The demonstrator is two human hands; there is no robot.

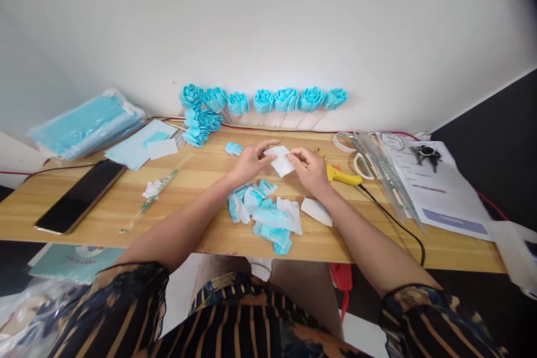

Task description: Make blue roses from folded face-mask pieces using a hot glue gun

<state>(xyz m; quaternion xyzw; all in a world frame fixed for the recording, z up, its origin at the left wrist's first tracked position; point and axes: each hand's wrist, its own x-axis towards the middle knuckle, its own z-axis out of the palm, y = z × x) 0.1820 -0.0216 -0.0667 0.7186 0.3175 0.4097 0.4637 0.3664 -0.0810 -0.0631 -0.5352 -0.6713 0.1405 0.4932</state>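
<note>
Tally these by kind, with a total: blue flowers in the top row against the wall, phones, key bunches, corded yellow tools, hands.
Blue flowers, top row: 7
Phone: 1
Key bunch: 1
Corded yellow tool: 1
Left hand and right hand: 2
Total: 12

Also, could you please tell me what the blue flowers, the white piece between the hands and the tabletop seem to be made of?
Blue flowers: perhaps nonwoven fabric or crepe paper, matte; layered petals look thin, without gloss.
White piece: likely paper or nonwoven fabric, matte; it looks thin, without shine.
Tabletop: wood or laminate, smooth; grain streaks show, but cannot settle which.
</note>
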